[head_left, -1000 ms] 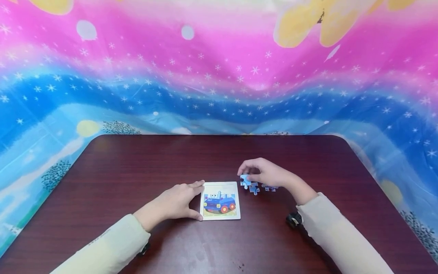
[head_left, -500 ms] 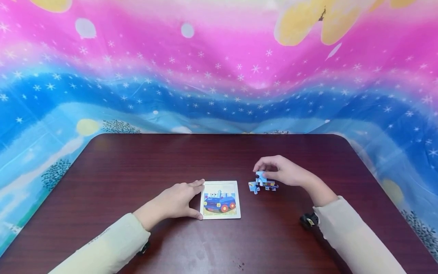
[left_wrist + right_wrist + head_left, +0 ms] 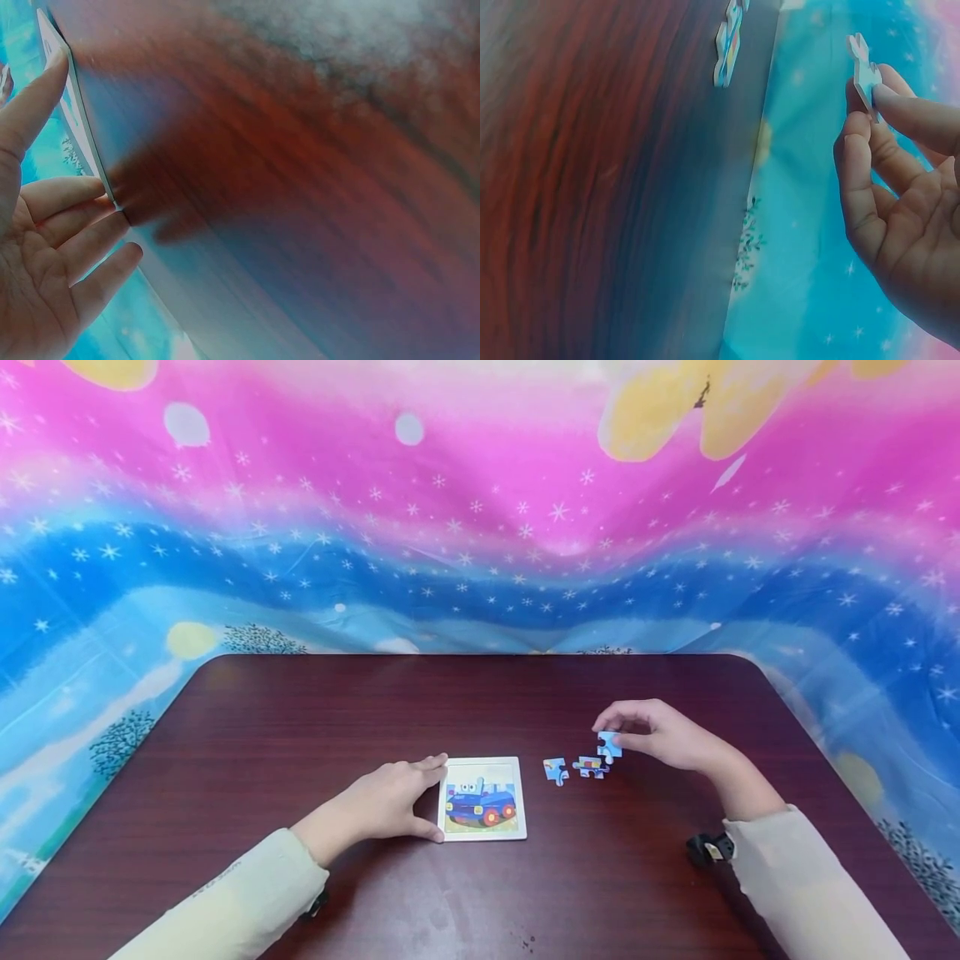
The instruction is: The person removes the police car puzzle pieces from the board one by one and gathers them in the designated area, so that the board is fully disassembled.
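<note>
A square white-rimmed jigsaw puzzle [image 3: 486, 835] with a blue cartoon truck lies on the table. My left hand [image 3: 386, 802] rests at its left side, thumb at the near corner and index finger at the far one. In the left wrist view those fairly straight fingers touch the puzzle's edge [image 3: 88, 127]. Between thumb and fingers my right hand [image 3: 660, 735] pinches a light-blue puzzle piece [image 3: 609, 745], raised above the table in the right wrist view. Below and left of it lie a blue piece [image 3: 556, 771] and a multicoloured piece [image 3: 590, 767].
The dark red-brown wooden table [image 3: 337, 710] reaches back to a pink and blue patterned cloth [image 3: 480, 552]. Small dark specks [image 3: 528, 941] show near the front. A black strap device [image 3: 708, 849] sits at the right wrist.
My right hand has moved right with the pinched light-blue piece, away from the framed puzzle and past the two loose pieces. The left hand and the puzzle have stayed in place.
</note>
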Tool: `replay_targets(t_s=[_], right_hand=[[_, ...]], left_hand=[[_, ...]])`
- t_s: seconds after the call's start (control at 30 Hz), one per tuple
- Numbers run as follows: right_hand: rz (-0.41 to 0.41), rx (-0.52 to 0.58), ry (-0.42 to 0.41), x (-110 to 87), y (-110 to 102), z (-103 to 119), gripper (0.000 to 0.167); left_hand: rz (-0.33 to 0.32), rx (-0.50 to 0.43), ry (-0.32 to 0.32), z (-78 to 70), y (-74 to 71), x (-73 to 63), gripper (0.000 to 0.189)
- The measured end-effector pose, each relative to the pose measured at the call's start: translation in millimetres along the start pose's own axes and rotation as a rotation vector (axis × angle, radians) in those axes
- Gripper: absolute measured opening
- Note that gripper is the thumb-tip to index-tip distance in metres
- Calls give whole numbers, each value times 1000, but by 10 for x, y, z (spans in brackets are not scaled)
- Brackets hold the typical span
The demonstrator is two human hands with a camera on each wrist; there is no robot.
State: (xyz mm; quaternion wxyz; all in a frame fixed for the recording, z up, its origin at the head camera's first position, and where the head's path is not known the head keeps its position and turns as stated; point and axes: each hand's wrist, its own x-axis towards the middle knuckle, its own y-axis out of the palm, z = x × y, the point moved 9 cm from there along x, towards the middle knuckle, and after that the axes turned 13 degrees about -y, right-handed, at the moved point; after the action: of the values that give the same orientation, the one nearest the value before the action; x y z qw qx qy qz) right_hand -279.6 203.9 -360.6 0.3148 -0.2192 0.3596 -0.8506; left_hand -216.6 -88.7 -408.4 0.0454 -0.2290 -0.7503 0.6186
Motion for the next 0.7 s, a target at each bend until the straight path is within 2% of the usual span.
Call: replay_targets(t_s=[0.47, 0.7], right_hand=[[-9, -14, 21, -224, -84, -164, 20], [31, 29, 30, -264, -29, -263, 19]], left_hand=[[1, -4, 0, 0, 2, -1, 89], [2, 0, -2, 2, 6, 1, 89]])
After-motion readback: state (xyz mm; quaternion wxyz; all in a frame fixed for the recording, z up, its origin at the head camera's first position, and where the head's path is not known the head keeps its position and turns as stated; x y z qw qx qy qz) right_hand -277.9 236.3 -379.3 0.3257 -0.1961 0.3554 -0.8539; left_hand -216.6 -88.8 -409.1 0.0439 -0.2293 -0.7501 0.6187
